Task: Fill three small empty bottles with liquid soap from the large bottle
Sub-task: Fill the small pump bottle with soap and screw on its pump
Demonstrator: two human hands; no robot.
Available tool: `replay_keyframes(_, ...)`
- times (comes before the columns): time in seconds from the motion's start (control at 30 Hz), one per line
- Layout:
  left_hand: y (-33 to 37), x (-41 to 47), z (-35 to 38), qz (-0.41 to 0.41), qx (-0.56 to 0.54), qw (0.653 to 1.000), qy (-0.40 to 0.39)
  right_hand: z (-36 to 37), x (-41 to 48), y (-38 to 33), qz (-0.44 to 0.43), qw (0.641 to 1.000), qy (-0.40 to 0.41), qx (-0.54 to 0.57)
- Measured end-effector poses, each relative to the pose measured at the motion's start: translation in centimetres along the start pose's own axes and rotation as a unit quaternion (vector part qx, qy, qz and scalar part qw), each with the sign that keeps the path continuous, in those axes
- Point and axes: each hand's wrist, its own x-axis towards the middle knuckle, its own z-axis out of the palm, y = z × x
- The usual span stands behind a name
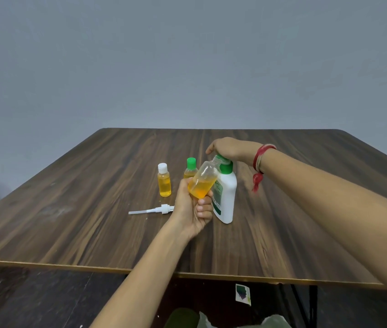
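Tilting up and to the right, the third small bottle (203, 182) lay gripped in the left hand (191, 209), its long axis slanting so that its uncapped threaded neck pointed at the right hand (229, 149) and at the top of the large bottle (225, 197). The left fingers were curled round its lower body, which held orange soap to roughly half its height. The right hand hovered just over that neck, palm down and fingers bunched, seemingly pinching a green cap (222, 159); how firmly it gripped could not be made out. The large bottle, white with a green collar, stood upright on the tabletop (69, 221), just right of the left hand and touching or nearly touching the tilted bottle. The right hand was therefore the nearer to the open neck, its forearm reaching in from the right. The two other small bottles (164, 182) (190, 169) stood capped and filled to the left, with a pump head (154, 210) lying flat nearby. Capping looked like the next step.
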Motion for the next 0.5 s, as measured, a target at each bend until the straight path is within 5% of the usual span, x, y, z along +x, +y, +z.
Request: replay_keyframes(0.5,-0.24,0.35,-0.06,-0.005,-0.012,1.0,-0.005,0.19,0.12,0.25,0.003,1.0,0.0,0.0)
